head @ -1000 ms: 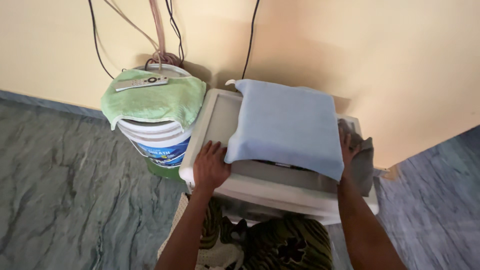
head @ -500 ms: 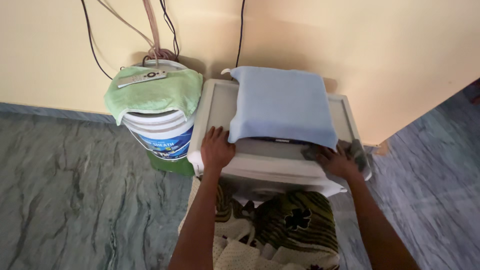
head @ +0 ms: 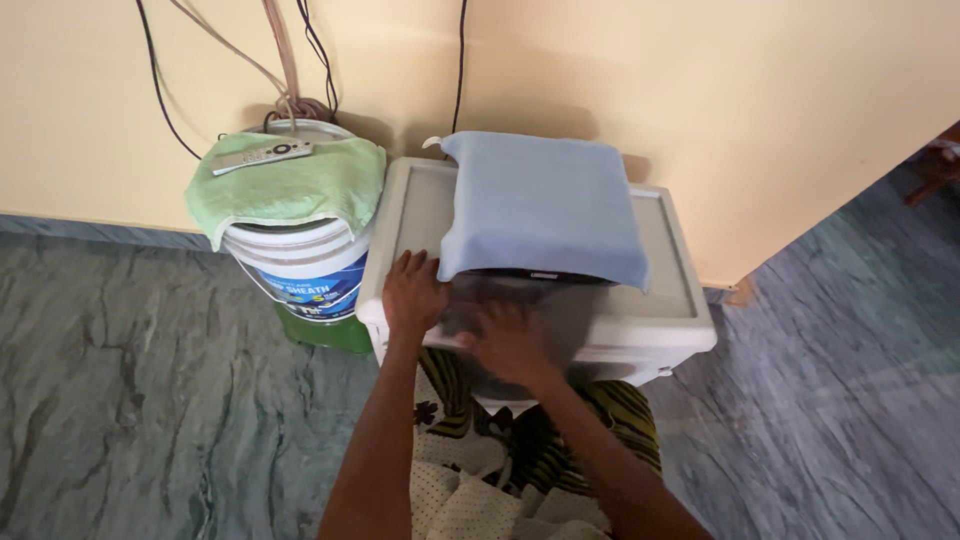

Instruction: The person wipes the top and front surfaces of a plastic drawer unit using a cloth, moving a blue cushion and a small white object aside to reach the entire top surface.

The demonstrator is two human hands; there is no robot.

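Head view: left hand (head: 413, 293) flat, open on white cabinet (head: 675, 300); right hand (head: 510, 343) blurred, grip unclear

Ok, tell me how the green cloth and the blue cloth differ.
The green cloth drapes over a round bucket; the blue cloth lies on a white box-shaped stand. The green cloth carries a remote; the blue cloth carries nothing. Both sit against the wall.

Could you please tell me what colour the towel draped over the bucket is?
The towel is light green, seen clearly in the head view.
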